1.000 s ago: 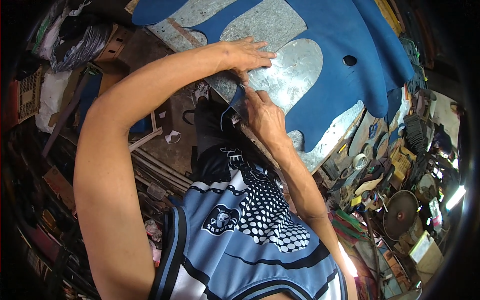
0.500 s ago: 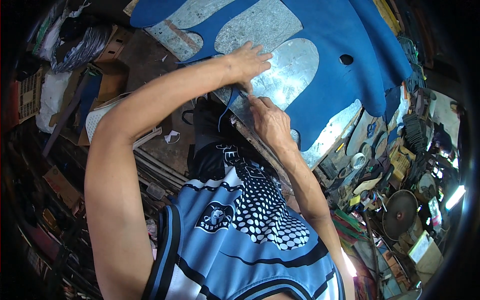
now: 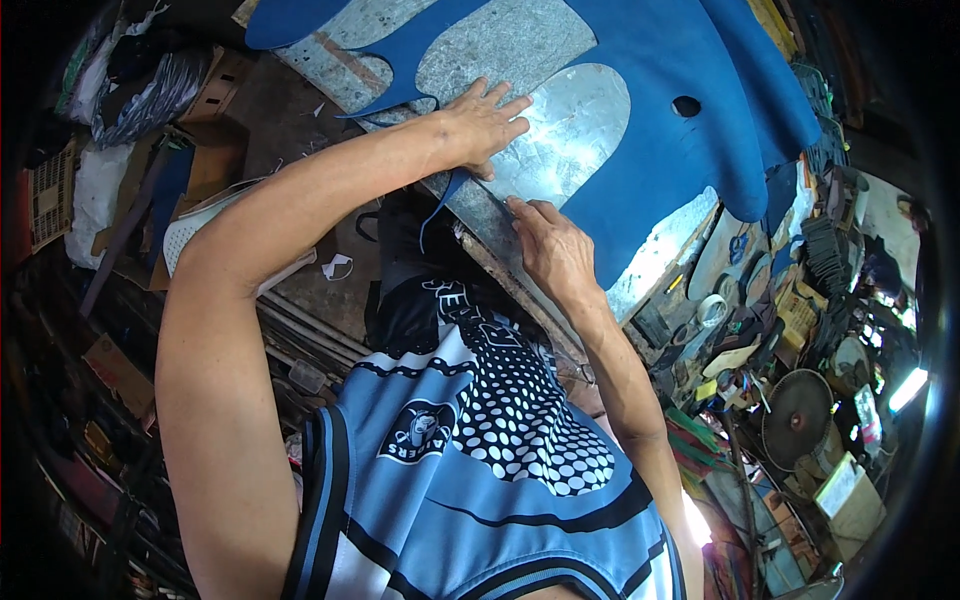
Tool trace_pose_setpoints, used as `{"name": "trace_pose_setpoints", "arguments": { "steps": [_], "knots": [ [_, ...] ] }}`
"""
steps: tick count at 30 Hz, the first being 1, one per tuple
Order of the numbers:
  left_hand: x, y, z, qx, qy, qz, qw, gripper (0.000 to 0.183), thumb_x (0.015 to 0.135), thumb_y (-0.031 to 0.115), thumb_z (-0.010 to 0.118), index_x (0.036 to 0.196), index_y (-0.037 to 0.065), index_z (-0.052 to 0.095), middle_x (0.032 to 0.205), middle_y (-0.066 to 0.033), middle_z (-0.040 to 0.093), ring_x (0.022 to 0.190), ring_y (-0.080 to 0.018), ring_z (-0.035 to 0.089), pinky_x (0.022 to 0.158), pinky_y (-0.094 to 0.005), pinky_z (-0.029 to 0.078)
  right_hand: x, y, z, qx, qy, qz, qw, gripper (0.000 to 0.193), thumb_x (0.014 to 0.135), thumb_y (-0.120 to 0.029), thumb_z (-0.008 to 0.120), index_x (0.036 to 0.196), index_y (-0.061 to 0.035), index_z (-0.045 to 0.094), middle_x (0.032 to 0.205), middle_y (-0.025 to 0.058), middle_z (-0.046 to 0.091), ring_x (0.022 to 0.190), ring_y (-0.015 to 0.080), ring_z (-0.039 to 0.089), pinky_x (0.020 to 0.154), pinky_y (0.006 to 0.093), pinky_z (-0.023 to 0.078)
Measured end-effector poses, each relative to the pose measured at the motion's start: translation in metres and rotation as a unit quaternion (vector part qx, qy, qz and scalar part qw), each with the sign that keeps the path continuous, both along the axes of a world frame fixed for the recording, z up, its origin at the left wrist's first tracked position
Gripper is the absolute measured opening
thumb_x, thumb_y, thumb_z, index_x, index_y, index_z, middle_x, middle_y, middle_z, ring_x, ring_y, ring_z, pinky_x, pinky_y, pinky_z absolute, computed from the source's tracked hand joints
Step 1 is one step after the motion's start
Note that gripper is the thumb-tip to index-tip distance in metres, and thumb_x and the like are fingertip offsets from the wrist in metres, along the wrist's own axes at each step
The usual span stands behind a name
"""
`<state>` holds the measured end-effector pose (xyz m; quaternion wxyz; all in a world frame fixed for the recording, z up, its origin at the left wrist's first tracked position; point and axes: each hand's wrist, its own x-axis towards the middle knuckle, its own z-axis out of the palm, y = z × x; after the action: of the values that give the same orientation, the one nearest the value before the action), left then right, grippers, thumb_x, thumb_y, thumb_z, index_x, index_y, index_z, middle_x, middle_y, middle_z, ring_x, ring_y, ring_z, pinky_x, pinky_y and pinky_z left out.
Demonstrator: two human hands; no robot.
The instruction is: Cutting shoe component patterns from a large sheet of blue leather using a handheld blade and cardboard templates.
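Head view: left hand spread over blue sheet, right hand curled, grip unclear; cardboard box, contents unclear.

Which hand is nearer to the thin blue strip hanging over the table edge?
Left. The left hand lies spread on the silvery surface, its thumb close beside the upper end of the blue strip; the right hand is farther off, to the strip's right.

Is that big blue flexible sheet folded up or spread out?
Mostly spread out: the blue sheet with rounded cut-outs lies across the grey metal surface, visible through the gaps. I cannot tell whether its right edge folds.
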<state>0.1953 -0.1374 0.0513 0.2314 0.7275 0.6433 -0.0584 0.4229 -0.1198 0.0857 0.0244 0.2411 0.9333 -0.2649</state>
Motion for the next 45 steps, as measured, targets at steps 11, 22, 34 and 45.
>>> {"name": "trace_pose_setpoints", "arguments": {
  "steps": [11,22,34,45],
  "knots": [
    [0.036,0.014,0.015,0.004,0.097,-0.05,0.994,0.078,0.068,0.038,0.087,0.132,0.008,0.054,0.143,-0.0233,0.045,0.137,-0.038,0.041,0.115,-0.0521,0.028,0.025,-0.009,0.003,-0.007,0.002,-0.038,0.999,0.031,0.088,-0.008,0.062,0.119,-0.0092,0.066,0.104,0.0132,0.068,0.082,0.0357,0.068,0.069,0.0437,0.056],
    [0.099,0.02,0.017,-0.08,0.155,0.099,0.98,0.095,0.068,0.047,0.086,0.143,0.01,0.041,0.144,-0.0339,0.034,0.123,-0.0488,0.049,0.086,-0.0468,0.056,0.045,-0.003,0.001,-0.03,-0.024,-0.036,0.999,0.033,0.09,-0.01,0.059,0.122,-0.0131,0.065,0.098,0.0135,0.065,0.08,0.0363,0.067,0.065,0.0463,0.054],
    [0.101,0.016,0.018,-0.081,0.162,0.085,0.98,0.093,0.075,0.048,0.081,0.147,0.009,0.037,0.146,-0.0349,0.031,0.128,-0.052,0.044,0.089,-0.0467,0.055,0.068,0.02,0.014,-0.051,-0.051,-0.025,0.997,0.031,0.09,-0.009,0.061,0.12,-0.0155,0.068,0.118,0.0126,0.066,0.09,0.0356,0.069,0.074,0.0437,0.058],
    [0.098,0.016,0.018,-0.059,0.165,0.089,0.98,0.091,0.075,0.046,0.081,0.146,0.01,0.037,0.145,-0.034,0.033,0.127,-0.0503,0.045,0.088,-0.0452,0.055,0.07,0.036,0.014,-0.037,-0.045,0.005,0.998,0.029,0.088,-0.008,0.062,0.116,-0.0128,0.069,0.118,0.0112,0.069,0.092,0.0344,0.069,0.078,0.0434,0.057]
  ]
}}
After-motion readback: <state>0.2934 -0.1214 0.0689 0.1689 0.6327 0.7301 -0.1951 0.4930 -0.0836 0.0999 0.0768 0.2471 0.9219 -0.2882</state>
